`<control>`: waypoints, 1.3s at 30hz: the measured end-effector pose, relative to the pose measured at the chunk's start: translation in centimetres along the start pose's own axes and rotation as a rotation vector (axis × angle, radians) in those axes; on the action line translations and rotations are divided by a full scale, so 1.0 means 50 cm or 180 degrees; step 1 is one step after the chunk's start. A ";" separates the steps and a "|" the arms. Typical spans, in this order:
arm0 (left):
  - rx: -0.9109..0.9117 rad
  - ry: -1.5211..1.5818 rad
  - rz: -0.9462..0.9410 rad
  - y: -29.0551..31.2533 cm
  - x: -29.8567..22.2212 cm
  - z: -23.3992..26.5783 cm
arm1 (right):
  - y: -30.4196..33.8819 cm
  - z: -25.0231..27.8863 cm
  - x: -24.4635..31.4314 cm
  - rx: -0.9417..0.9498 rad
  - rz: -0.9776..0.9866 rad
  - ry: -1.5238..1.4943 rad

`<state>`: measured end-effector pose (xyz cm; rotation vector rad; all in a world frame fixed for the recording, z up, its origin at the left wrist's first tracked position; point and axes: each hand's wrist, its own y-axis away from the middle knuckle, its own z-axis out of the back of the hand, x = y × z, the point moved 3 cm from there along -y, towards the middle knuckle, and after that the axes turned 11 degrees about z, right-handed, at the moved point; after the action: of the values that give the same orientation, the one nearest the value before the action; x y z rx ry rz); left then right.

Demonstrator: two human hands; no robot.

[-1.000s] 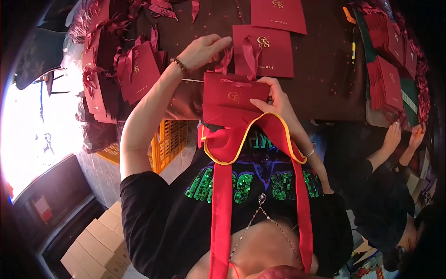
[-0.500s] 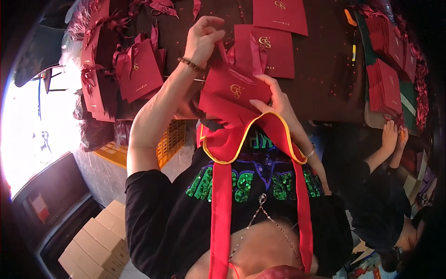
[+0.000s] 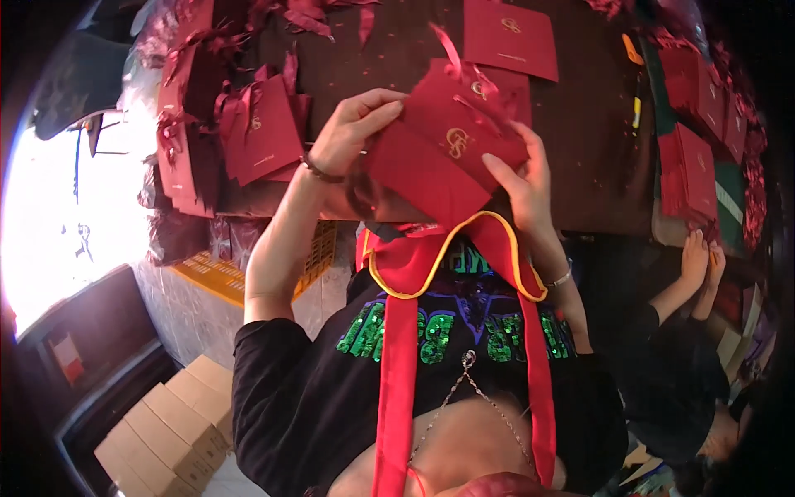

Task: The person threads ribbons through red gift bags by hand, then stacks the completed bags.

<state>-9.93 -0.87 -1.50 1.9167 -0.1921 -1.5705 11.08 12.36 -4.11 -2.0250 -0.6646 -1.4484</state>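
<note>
A red apron with yellow edging is worn over a black shirt. Above it, at the near edge of a dark table, a red bag is held tilted: its upper left edge is pinched in the curled fingers of the left hand, its right side clasped by the right hand, thumb in front. Beyond, another bag is laid flat.

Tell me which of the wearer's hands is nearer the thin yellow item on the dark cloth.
Right: the right hand grips the red bag, to the left of the thin yellow item; the left hand is farther left, at the bag's opposite side.
</note>
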 end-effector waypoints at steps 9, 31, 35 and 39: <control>0.0016 -0.0665 -0.0910 0.056 -0.004 -0.069 | -0.001 0.011 -0.018 -0.0140 -0.0421 -0.0107; -0.4397 -0.4087 -0.0330 0.101 0.024 0.181 | -0.082 0.039 0.007 0.0099 -0.0035 0.0356; -0.4527 -0.4312 -0.0194 0.073 0.025 0.182 | -0.111 0.090 0.002 0.0117 0.0013 0.0941; -0.4475 -0.4046 -0.0847 0.062 -0.047 0.156 | -0.150 0.084 0.014 0.0351 0.0009 0.1680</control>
<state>-16.89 -5.14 1.57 -0.2148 0.5405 -1.9727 9.08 20.72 -3.40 -1.4639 -0.4977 -1.8000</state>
